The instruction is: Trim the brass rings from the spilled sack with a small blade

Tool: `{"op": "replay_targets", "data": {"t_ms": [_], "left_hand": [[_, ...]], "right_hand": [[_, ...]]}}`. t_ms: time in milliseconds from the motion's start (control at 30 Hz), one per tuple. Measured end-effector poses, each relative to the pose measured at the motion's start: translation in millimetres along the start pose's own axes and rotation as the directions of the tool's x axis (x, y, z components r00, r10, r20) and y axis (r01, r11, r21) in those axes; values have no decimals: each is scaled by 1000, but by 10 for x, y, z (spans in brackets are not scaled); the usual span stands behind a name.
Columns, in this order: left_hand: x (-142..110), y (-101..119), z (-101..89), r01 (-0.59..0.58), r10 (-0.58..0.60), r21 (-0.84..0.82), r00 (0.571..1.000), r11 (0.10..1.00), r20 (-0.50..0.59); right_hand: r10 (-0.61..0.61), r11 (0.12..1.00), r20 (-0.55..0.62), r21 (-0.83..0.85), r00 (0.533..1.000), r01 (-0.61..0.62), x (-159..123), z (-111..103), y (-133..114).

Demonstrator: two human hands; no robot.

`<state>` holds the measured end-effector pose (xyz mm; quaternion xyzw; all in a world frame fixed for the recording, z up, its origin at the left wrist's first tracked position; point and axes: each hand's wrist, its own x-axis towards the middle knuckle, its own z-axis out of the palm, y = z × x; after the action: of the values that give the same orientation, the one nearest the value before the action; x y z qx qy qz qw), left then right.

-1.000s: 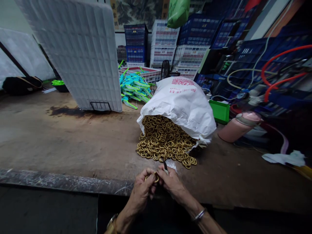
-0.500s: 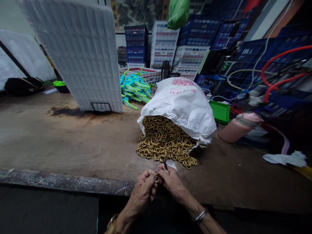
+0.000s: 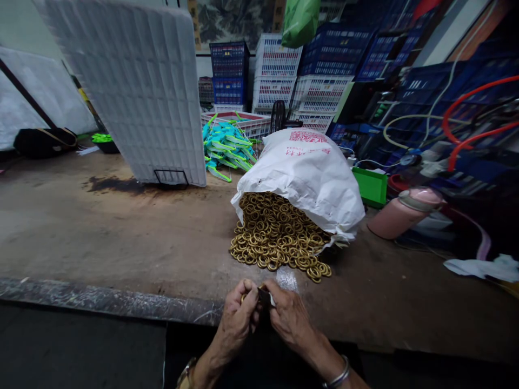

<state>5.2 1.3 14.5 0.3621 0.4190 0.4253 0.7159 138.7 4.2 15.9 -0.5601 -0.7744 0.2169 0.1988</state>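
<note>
My left hand point(image 3: 238, 310) is closed in a pinch on a brass-coloured ring point(image 3: 244, 297), mostly covered by the fingers. Close beside it, my right hand point(image 3: 290, 316) grips a small thin tool point(image 3: 272, 300). Only a pale edge of that tool shows below the thumb, so its kind is unclear. Both hands meet just over the table's front edge. Beyond them, a heap of similar brass rings point(image 3: 279, 243) spills from the mouth of a white woven sack point(image 3: 304, 167) lying on its side.
A tall white ribbed panel point(image 3: 133, 92) stands on the wooden table point(image 3: 162, 237). Turquoise and lime plastic pieces point(image 3: 227, 143) are piled behind the sack. To the right are a green tray point(image 3: 370, 186), a pink bottle point(image 3: 399, 216) and orange hoses point(image 3: 466, 135). Stacked crates point(image 3: 275, 65) stand behind.
My right hand has turned, so the tool's dark end no longer sticks up above the thumb. The left hand keeps its pinch on the ring. The view has shifted slightly left.
</note>
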Motion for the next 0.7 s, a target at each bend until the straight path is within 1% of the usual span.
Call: {"op": "replay_targets", "data": {"t_ms": [133,233,400,500,633,700], "left_hand": [[1,-6,8,-22,22,24,1000,999,-16],[-9,15,19,-32,34,54,999,998,-36],[-32,45,33,-35,43,98,996,995,-75],[-28,31,30,-40,48,92,996,995,-80],[-17,3,21,-43,51,97,995,994,-89],[-17,1,21,-53,64,109,993,993,-99]], "right_hand": [[8,999,-31,-40,999,-10,6,1,0],[7,999,-17,-48,1000,-7,-8,29,16],[43,994,19,-106,999,-40,-32,66,36],[67,988,37,-145,997,-61,-32,48,14],[84,977,15,-198,996,-79,-21,-4,-46],[112,969,16,-224,994,-105,-15,-25,-74]]}}
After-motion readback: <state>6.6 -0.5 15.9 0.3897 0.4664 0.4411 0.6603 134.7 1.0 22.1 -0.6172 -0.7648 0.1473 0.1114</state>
